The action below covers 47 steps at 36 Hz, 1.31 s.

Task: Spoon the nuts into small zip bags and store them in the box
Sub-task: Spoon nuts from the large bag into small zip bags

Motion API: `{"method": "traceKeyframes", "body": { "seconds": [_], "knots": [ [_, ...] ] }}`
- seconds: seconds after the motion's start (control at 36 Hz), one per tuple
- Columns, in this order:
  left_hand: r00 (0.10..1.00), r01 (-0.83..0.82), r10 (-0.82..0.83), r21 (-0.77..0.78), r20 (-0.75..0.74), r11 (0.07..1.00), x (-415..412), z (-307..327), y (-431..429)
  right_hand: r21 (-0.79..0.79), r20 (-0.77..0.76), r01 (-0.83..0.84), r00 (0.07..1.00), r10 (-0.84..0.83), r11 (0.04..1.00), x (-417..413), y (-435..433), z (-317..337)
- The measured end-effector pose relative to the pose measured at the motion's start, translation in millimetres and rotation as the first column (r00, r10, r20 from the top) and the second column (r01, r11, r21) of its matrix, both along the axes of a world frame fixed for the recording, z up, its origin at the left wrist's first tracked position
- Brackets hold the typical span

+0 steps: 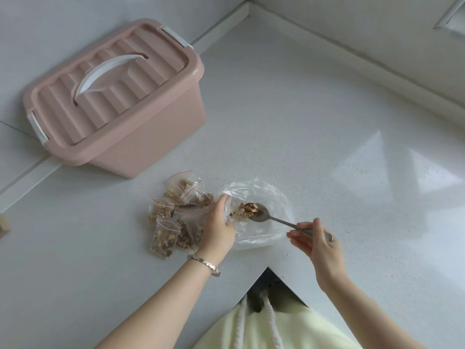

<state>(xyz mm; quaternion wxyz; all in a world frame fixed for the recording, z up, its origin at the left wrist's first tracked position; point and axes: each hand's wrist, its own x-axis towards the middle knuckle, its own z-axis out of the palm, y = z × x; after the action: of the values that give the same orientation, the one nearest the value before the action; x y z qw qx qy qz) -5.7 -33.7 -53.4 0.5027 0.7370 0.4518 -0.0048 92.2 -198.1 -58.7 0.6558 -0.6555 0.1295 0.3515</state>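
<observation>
The counter (pixel 314 147) is white and shiny with tiny dark specks, and it bends round a corner where two pale walls (pixel 352 34) meet. Its front edge makes a sharp notch right where the person stands. Back on the left sits a pink plastic box (pixel 151 142). Its lid (pixel 141 79) is on, with bumpy ridges, a curved white handle (pixel 100 71) and white clips (pixel 173 36) at both ends. In front of the box, well apart from it, lies a heap of small zip bags (pixel 166 238), clear and crinkly with thin red lines at the top, stuffed with lumpy brown nuts. Just beside the heap is a big clear bag (pixel 274 197), thin and wrinkled, spread open on the counter. A few nuts (pixel 249 209) sit inside it, and some rest in the bowl of a metal spoon (pixel 264 215). The left hand (pixel 216 230) has its fingers curled on the clear plastic at the big bag's left edge, and a silver bracelet (pixel 203 264) circles the wrist. The right hand (pixel 317 243) pinches the spoon's handle near its end.
</observation>
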Motion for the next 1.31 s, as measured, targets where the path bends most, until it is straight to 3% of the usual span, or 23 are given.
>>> {"method": "traceKeyframes", "body": {
  "seconds": [0.19,0.31,0.36,0.47,0.67,0.83,1.06,1.11,1.19,1.31],
  "knots": [
    [0.993,0.109,-0.116,0.145,0.038,0.983,-11,10,-1,0.055,0.001,0.003,1.0,-0.003,0.998,15,-11,17],
    [0.98,-0.139,0.058,0.451,0.188,0.882,-30,20,1,0.088,0.018,-0.003,1.0,0.002,0.996,18,-12,26],
    [0.961,-0.268,0.185,0.525,0.206,0.808,-41,14,5,0.109,0.024,-0.009,1.0,0.006,0.994,18,-11,31],
    [0.934,-0.327,0.357,0.453,0.02,0.829,-54,3,10,0.117,0.049,-0.021,0.999,0.016,0.993,16,-7,37],
    [0.937,-0.243,0.319,0.391,-0.142,0.888,-49,-12,8,0.108,0.068,-0.049,0.997,0.042,0.993,10,4,44],
    [0.903,-0.227,0.362,0.459,-0.231,0.859,-36,-17,4,0.089,0.055,-0.048,0.998,0.043,0.995,5,4,45],
    [0.867,-0.087,0.333,0.545,-0.371,0.834,-31,-29,-2,0.059,0.049,-0.046,0.998,0.043,0.997,0,3,47],
    [0.881,-0.121,0.342,0.544,-0.326,0.83,-34,-31,-1,0.062,0.049,-0.037,0.998,0.034,0.997,0,2,48],
    [0.911,-0.276,0.393,0.516,-0.129,0.811,-43,-33,0,0.066,0.045,-0.018,0.999,0.015,0.998,1,2,49],
    [0.876,-0.482,0.461,0.279,0.142,0.831,-57,-29,-4,0.062,0.048,-0.021,0.999,0.018,0.998,1,3,51]
  ]
}}
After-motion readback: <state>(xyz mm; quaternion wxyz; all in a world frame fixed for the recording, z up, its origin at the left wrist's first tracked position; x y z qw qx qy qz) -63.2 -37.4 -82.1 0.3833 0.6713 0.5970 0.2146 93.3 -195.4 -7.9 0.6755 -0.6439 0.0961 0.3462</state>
